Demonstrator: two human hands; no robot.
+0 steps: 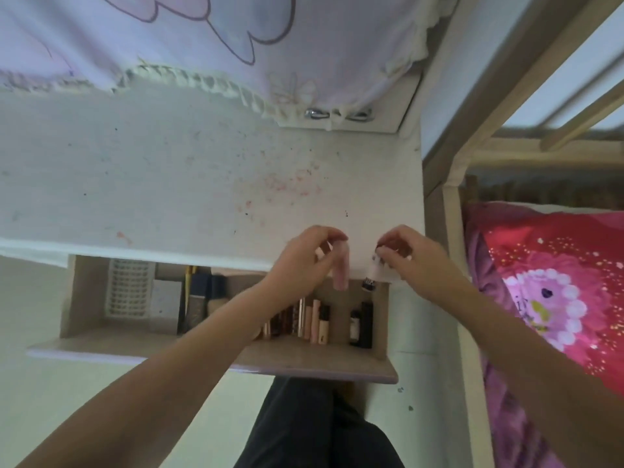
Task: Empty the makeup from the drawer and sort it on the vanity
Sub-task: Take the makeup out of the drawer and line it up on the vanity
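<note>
White vanity top [189, 184], stained with pink and dark flecks, fills the middle of the head view; a pale curtain [169, 35] hangs at its far edge and a bed with a pink floral cover [540, 292] stands to the right. Below the front edge, the drawer [304, 358] is pulled out, which exposes its contents for removal: a white basket [128, 292] at the left, dark tubes [199, 298] in the middle, and a row of lipsticks [304, 319] plus 2 dark bottles [361, 320] at the right. Both forearms extend forward over the drawer, wrists raised to the vanity edge. The left hand [300, 261] curls its fingers around a pink tube [341, 271], held upright with its lower end hanging over the drawer. The right hand [408, 255] pinches a small white bottle with a dark end [371, 276] at its top. Judged from this pose, both items are being lifted clear for placement on the vanity. Most makeup remains in the drawer, so the task appears to be at an early stage.
</note>
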